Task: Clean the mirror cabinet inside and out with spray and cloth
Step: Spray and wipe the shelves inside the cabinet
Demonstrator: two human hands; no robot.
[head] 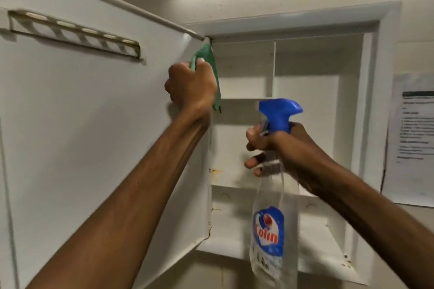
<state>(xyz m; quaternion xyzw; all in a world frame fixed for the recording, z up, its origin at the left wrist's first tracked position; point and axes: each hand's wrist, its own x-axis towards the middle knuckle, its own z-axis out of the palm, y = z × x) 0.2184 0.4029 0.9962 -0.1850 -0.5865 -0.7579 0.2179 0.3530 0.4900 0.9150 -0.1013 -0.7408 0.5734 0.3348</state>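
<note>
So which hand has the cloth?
The left hand, pressing the green cloth to the open door near its hinge. The right hand holds the spray bottle.

Cloth (pixel 212 73) on door (pixel 94 112) (bottle (pixel 270 230) rightward)

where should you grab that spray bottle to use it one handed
At the narrow neck just under the blue trigger head, coming from behind. The spray bottle hangs upright and widens below, so the neck is probably the only part fingers wrap fully, as the right hand does now.
</note>
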